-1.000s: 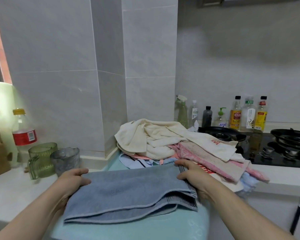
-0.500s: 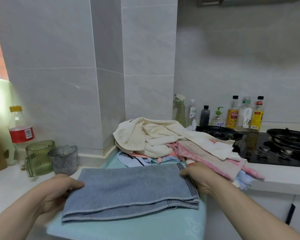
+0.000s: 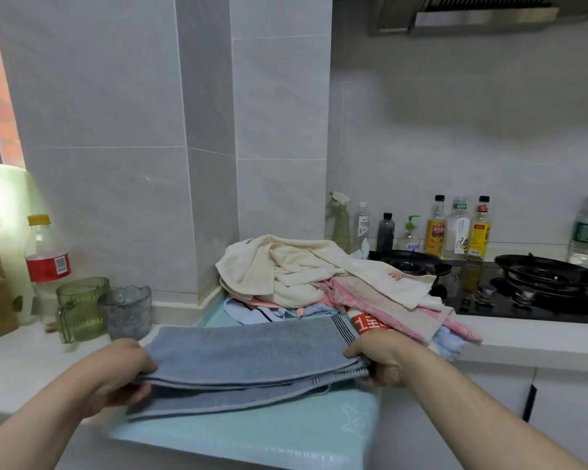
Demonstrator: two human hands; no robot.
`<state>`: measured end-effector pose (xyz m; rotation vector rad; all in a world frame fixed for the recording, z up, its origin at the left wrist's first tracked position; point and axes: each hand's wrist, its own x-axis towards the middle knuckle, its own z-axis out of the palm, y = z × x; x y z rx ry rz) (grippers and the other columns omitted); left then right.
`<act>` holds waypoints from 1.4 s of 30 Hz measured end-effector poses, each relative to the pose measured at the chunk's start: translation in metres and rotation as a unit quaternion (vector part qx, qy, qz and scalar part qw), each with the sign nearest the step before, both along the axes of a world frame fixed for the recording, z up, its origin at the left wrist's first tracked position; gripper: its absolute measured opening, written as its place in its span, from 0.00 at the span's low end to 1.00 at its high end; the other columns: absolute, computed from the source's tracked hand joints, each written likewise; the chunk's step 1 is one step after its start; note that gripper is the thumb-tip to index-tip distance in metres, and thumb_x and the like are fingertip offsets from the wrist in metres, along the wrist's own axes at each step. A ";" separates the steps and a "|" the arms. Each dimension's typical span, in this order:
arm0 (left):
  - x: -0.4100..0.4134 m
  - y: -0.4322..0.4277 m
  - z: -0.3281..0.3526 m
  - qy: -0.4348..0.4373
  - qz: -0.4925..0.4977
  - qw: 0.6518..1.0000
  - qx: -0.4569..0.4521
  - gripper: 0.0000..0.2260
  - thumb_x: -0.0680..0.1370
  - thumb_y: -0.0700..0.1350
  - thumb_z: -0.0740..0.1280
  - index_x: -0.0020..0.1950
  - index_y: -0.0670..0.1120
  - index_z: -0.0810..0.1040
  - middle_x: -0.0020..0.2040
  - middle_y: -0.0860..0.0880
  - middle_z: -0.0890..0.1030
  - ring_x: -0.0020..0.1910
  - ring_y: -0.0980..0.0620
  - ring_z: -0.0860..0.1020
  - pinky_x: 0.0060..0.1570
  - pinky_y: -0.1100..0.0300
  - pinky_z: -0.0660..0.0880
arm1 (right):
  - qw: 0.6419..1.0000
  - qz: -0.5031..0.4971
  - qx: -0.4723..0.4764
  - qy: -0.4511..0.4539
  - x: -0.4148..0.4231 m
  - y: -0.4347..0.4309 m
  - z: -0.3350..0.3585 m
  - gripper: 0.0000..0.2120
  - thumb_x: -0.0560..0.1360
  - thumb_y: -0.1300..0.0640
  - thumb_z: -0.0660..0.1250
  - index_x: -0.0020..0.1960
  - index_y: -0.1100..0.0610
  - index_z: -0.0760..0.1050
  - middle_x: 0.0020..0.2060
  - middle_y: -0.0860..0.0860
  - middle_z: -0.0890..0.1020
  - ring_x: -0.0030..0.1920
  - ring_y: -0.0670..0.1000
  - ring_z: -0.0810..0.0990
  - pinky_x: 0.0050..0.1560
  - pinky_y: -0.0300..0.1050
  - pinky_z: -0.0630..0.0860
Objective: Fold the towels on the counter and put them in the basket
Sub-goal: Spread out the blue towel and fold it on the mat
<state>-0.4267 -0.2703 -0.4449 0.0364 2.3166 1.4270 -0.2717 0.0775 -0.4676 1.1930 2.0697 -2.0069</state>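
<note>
Both hands have slid out to the ends now. The left hand [image 3: 123, 374] pinches one end and the right hand [image 3: 377, 361] clamps the other, with the grey-blue towel [image 3: 248, 354] stretched between them and lifting off the teal pad [image 3: 252, 432]. Probably another fold coming, though the fingers are hidden underneath. The unfolded pile [image 3: 302, 269] waits just beyond the right hand.

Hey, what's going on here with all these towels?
A person is folding towels at a kitchen counter. Both hands grip a blue-grey towel, already doubled over: the left hand at its left end, the right hand at its striped end. It lies on a mint-green cloth. Behind, a heap of unfolded towels waits beside the stove.
</note>
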 end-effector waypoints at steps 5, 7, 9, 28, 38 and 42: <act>-0.005 -0.009 0.005 -0.094 0.097 0.975 0.177 0.07 0.77 0.34 0.62 0.40 0.40 0.70 0.26 0.44 0.72 0.15 0.54 0.70 0.18 0.68 0.71 | 0.993 -0.050 -0.064 0.085 0.000 -0.001 0.007 0.02 0.77 0.66 0.63 0.46 0.61 0.72 0.31 0.53 0.76 0.29 0.49 0.74 0.20 0.37 0.71; -0.001 -0.009 0.007 -0.119 0.093 0.963 0.221 0.06 0.77 0.33 0.60 0.40 0.39 0.71 0.24 0.44 0.72 0.15 0.54 0.71 0.17 0.67 0.72 | 0.991 -0.067 -0.054 0.103 0.000 -0.007 0.009 0.04 0.76 0.68 0.62 0.43 0.62 0.72 0.28 0.53 0.75 0.25 0.48 0.73 0.19 0.35 0.70; 0.003 -0.008 0.008 -0.134 0.094 0.951 0.264 0.05 0.77 0.32 0.59 0.42 0.37 0.72 0.22 0.43 0.73 0.16 0.53 0.72 0.17 0.65 0.73 | 0.978 -0.089 -0.115 0.149 -0.002 -0.012 0.013 0.06 0.75 0.70 0.61 0.42 0.63 0.72 0.27 0.55 0.74 0.21 0.48 0.74 0.18 0.35 0.71; 0.067 0.160 -0.026 0.332 -0.315 0.886 -0.071 0.04 0.72 0.51 0.67 0.46 0.56 0.77 0.42 0.58 0.79 0.44 0.55 0.77 0.46 0.59 0.73 | 0.957 -0.017 -0.136 0.254 0.005 -0.032 0.026 0.10 0.79 0.62 0.60 0.52 0.65 0.78 0.41 0.59 0.83 0.38 0.58 0.84 0.37 0.49 0.82; 0.042 0.151 -0.035 0.095 -0.109 0.947 0.288 0.10 0.76 0.31 0.60 0.48 0.37 0.81 0.43 0.37 0.85 0.44 0.39 0.83 0.46 0.51 0.76 | 0.882 0.185 0.419 0.110 -0.011 -0.045 -0.008 0.12 0.66 0.48 0.70 0.48 0.50 0.80 0.38 0.43 0.80 0.38 0.42 0.77 0.39 0.36 0.72; 0.046 0.151 -0.031 0.097 -0.115 0.939 0.308 0.13 0.75 0.29 0.58 0.49 0.38 0.81 0.44 0.37 0.85 0.42 0.42 0.82 0.45 0.52 0.76 | 0.781 0.206 0.585 0.080 -0.019 -0.049 -0.020 0.12 0.73 0.48 0.63 0.52 0.52 0.77 0.52 0.53 0.81 0.54 0.55 0.78 0.48 0.45 0.72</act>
